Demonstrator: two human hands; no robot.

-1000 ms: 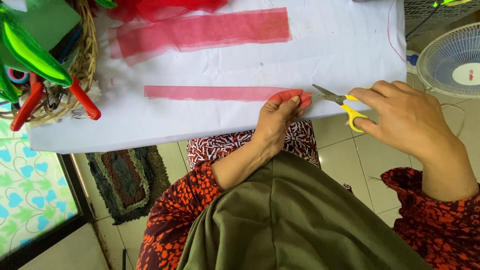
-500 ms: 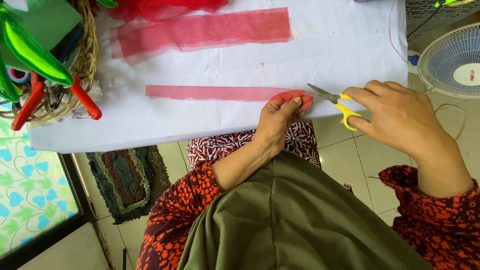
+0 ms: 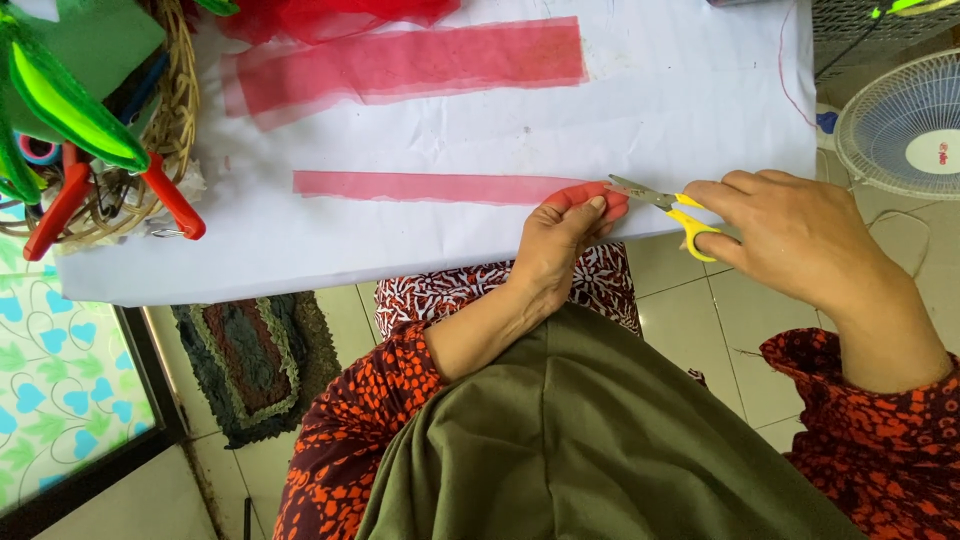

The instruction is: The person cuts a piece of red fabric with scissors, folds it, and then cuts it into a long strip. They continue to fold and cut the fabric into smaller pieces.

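A wicker basket (image 3: 180,110) at the counter's left end holds green foam shapes (image 3: 75,95) and red-handled pliers (image 3: 170,195). The left hand (image 3: 560,245) pinches the near end of a narrow red mesh strip (image 3: 430,186) lying flat on the white paper (image 3: 480,130) over the counter, while the right hand (image 3: 790,235) grips yellow-handled scissors (image 3: 665,205), blades at the pinched end. A wider red mesh strip (image 3: 410,62) lies farther back, and a white fan (image 3: 905,125) stands on the floor to the right.

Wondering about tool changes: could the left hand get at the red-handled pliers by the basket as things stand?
Probably yes. The white sheet between the left hand and the red-handled pliers looks free, but that hand is pinching the narrow red strip and would have to let go first.
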